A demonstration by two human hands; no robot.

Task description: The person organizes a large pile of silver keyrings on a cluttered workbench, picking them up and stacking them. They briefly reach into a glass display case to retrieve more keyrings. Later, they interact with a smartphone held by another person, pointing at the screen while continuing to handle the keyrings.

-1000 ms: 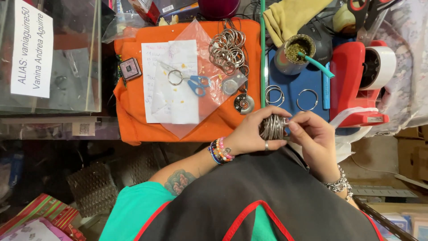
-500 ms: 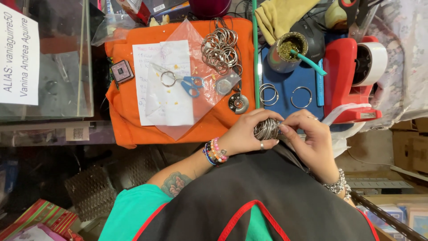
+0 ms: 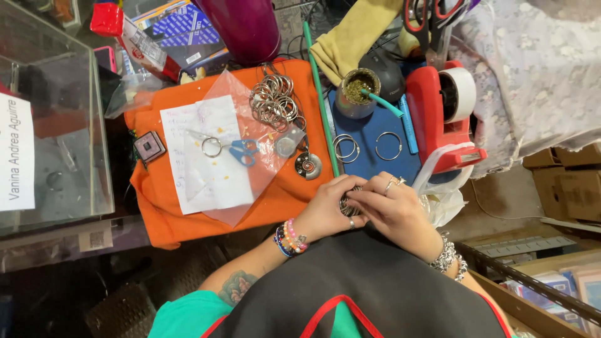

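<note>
On the orange cloth (image 3: 188, 225) lies a white paper sheet (image 3: 200, 156), a heap of metal rings (image 3: 273, 100) and small blue scissors (image 3: 241, 150). At its near edge, left hand (image 3: 328, 213) and right hand (image 3: 394, 209) meet, fingers closed together around a bundle of metal rings (image 3: 348, 203).
</note>
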